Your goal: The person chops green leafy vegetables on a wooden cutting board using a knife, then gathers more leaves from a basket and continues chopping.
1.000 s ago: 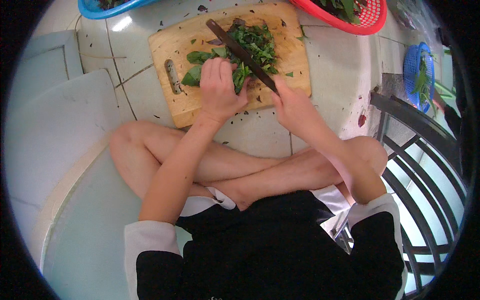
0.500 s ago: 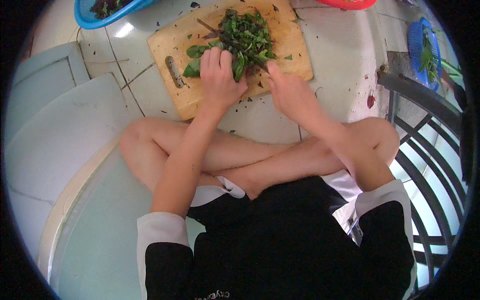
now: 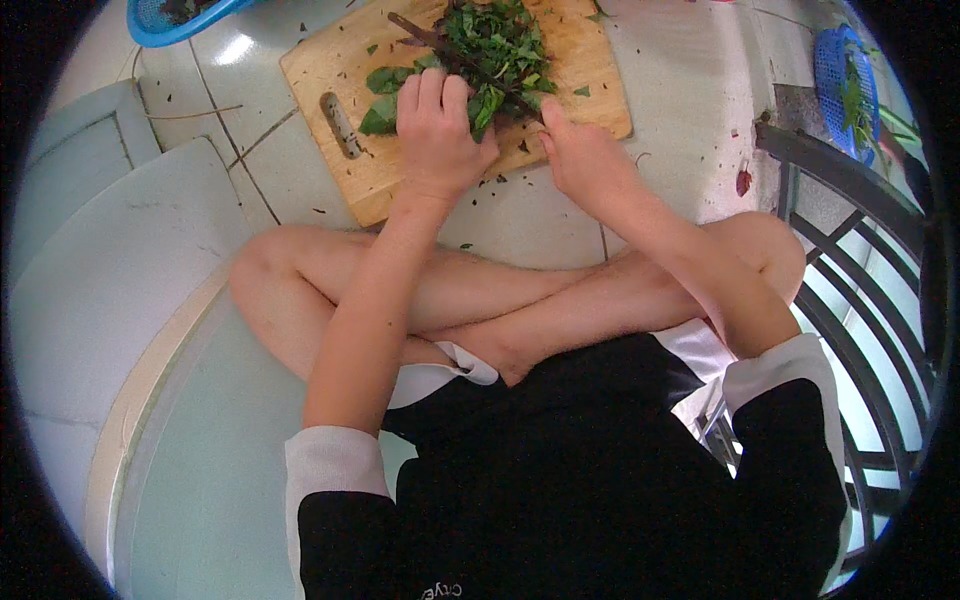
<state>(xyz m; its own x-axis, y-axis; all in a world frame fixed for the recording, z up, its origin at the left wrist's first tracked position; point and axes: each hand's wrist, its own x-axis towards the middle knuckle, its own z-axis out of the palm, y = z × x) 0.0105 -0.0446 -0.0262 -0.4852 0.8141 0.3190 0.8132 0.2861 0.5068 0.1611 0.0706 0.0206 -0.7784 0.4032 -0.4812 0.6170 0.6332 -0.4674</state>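
Note:
A wooden cutting board [image 3: 375, 188] lies on the floor in front of my crossed legs. Curled fingers of my left hand [image 3: 440, 135] press a bunch of whole green leaves [image 3: 382, 105] onto it. My right hand [image 3: 592, 160] is closed around the handle of a knife, mostly hidden in the grip. The knife's dark blade [image 3: 470, 65] slants up and left, just past my left fingertips, between the bunch and a pile of chopped greens [image 3: 510, 38]. Small leaf bits are scattered over the board.
A blue basket [image 3: 190, 32] with dark leaves stands at the far left. Another blue basket [image 3: 832, 85] holding green stems is at the far right. Black metal railing [image 3: 840, 175] runs down my right side, and a pale stone step [image 3: 130, 240] lies left. Leaf scraps dot the tiles.
The whole view has tilted a little, so the board and both hands sit higher in the picture. The knife and my left hand keep nearly the same places over the greens.

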